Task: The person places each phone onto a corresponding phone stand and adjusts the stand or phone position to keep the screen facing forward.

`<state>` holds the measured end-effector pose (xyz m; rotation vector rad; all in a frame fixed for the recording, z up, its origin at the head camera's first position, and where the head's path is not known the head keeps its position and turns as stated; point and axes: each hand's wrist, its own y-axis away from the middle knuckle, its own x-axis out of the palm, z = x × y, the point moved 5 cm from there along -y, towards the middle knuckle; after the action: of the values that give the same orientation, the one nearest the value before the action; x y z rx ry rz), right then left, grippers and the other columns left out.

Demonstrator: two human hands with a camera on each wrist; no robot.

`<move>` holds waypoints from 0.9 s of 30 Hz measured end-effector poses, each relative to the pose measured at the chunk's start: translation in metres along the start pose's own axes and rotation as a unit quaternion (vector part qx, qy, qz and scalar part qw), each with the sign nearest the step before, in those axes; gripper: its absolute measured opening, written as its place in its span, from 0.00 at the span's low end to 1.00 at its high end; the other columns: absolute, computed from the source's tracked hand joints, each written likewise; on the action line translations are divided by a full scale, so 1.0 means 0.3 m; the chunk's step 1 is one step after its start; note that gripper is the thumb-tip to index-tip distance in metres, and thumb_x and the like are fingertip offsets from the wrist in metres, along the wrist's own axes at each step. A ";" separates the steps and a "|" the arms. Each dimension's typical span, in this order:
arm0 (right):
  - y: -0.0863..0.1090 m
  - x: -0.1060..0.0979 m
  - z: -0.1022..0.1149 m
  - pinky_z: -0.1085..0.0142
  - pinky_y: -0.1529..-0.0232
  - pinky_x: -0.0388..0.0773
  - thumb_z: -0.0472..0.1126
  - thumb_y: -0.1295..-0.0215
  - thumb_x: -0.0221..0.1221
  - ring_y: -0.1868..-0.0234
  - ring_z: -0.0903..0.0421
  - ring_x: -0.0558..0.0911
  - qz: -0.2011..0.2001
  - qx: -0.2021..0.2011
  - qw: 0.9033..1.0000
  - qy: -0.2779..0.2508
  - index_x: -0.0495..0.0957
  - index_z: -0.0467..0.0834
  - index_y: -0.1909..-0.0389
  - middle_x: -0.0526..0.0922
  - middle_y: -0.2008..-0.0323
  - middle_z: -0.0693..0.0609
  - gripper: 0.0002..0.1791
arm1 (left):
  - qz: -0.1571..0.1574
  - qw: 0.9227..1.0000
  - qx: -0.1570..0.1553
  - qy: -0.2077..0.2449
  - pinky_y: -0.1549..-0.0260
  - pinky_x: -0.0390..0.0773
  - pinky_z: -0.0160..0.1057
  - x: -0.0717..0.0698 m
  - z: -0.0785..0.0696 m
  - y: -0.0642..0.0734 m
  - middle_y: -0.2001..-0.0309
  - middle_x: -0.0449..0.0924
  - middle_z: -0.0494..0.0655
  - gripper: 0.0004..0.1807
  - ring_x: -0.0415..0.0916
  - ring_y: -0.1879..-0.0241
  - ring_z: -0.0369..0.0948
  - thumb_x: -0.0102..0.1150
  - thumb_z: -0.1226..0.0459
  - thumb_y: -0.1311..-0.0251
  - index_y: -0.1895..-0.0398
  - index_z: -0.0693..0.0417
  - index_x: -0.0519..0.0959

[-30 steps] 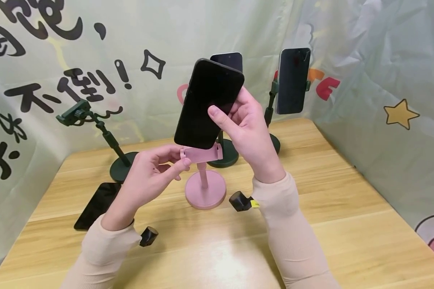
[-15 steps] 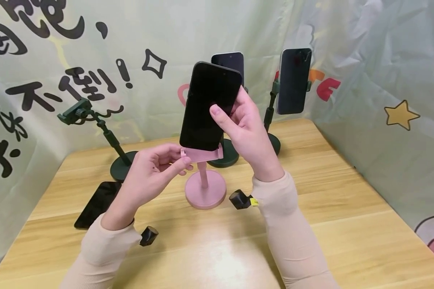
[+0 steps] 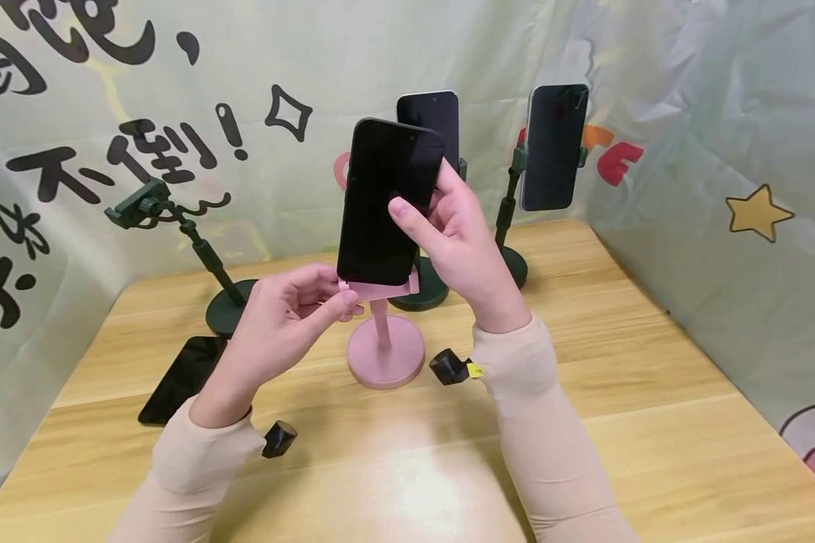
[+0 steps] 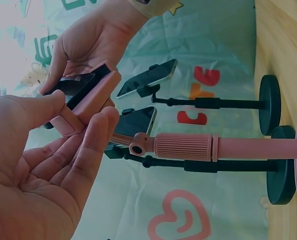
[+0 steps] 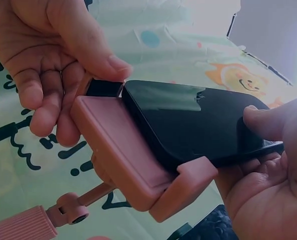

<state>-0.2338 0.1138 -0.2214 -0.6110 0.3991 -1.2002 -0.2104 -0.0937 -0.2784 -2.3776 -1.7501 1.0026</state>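
A black smartphone [image 3: 376, 204] is held upright by my right hand [image 3: 463, 253], thumb on the screen and fingers behind. Its lower end sits at the clamp of a pink phone stand [image 3: 385, 353]. My left hand [image 3: 272, 320] pinches the clamp's left end between thumb and fingers. Seen from the right wrist, the phone's bottom edge lies between the two end lips of the pink clamp [image 5: 121, 145], and the left thumb presses the far lip. In the left wrist view, the stand's ribbed pink collar [image 4: 185, 146] shows below the clamp.
Two dark green stands behind carry phones, one [image 3: 435, 121] in the middle and another [image 3: 555, 147] at right. A third green stand [image 3: 207, 256] at left has a bare clamp. Another black phone [image 3: 179, 385] lies on the wooden table [image 3: 353, 483] by the left forearm.
My right hand has lowered the smartphone slightly, shifted it left and turned it more upright, bringing its bottom edge down to the pink clamp. My left hand stays at the clamp's end.
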 end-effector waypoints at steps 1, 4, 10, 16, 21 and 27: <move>0.000 0.000 -0.002 0.52 0.40 0.87 0.26 0.21 0.53 0.41 0.52 0.89 0.001 0.001 1.000 -0.004 0.65 0.34 0.24 0.82 0.36 0.32 0.27 | -0.001 1.000 0.002 -0.001 0.59 0.90 0.35 0.000 0.000 0.000 0.61 0.91 0.48 0.05 0.92 0.64 0.39 0.72 0.66 0.31 0.56 0.56 0.86; -0.001 0.006 -0.007 0.51 0.37 0.86 0.26 0.20 0.51 0.38 0.52 0.87 0.009 0.004 1.000 -0.019 0.63 0.34 0.23 0.80 0.34 0.32 0.27 | -0.007 1.000 0.015 0.009 0.60 0.90 0.35 -0.001 -0.003 0.001 0.62 0.91 0.50 0.10 0.92 0.65 0.39 0.72 0.69 0.32 0.51 0.56 0.85; -0.001 0.009 -0.020 0.51 0.35 0.84 0.26 0.20 0.49 0.36 0.50 0.85 0.011 0.018 0.999 -0.036 0.60 0.36 0.22 0.78 0.32 0.33 0.28 | -0.026 0.997 0.066 -0.022 0.62 0.89 0.32 -0.001 -0.022 0.005 0.65 0.92 0.47 0.21 0.91 0.68 0.37 0.72 0.70 0.33 0.39 0.52 0.83; -0.003 0.011 -0.029 0.51 0.35 0.84 0.26 0.20 0.50 0.37 0.48 0.85 0.002 0.025 0.999 -0.036 0.60 0.37 0.22 0.77 0.32 0.34 0.28 | -0.035 0.994 0.086 -0.056 0.61 0.89 0.30 0.002 -0.037 0.013 0.66 0.91 0.43 0.21 0.91 0.66 0.35 0.70 0.67 0.30 0.36 0.44 0.85; -0.006 0.029 -0.028 0.49 0.37 0.86 0.24 0.23 0.55 0.41 0.46 0.89 0.006 0.015 0.999 -0.051 0.61 0.41 0.23 0.80 0.34 0.35 0.32 | -0.035 0.994 0.085 -0.068 0.60 0.88 0.30 0.002 -0.036 0.019 0.66 0.91 0.42 0.20 0.91 0.65 0.35 0.69 0.66 0.28 0.36 0.45 0.85; -0.012 0.049 -0.030 0.44 0.39 0.86 0.23 0.24 0.56 0.46 0.41 0.91 0.024 0.007 0.995 -0.098 0.60 0.45 0.24 0.81 0.34 0.36 0.33 | -0.032 0.996 0.057 -0.058 0.61 0.89 0.30 0.000 -0.029 0.015 0.62 0.93 0.45 0.17 0.92 0.64 0.35 0.72 0.66 0.31 0.41 0.51 0.86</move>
<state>-0.2371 0.0971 -0.2257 -0.6973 0.2379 -1.0849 -0.2022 -0.0924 -0.2731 -2.2226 -1.7400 1.2192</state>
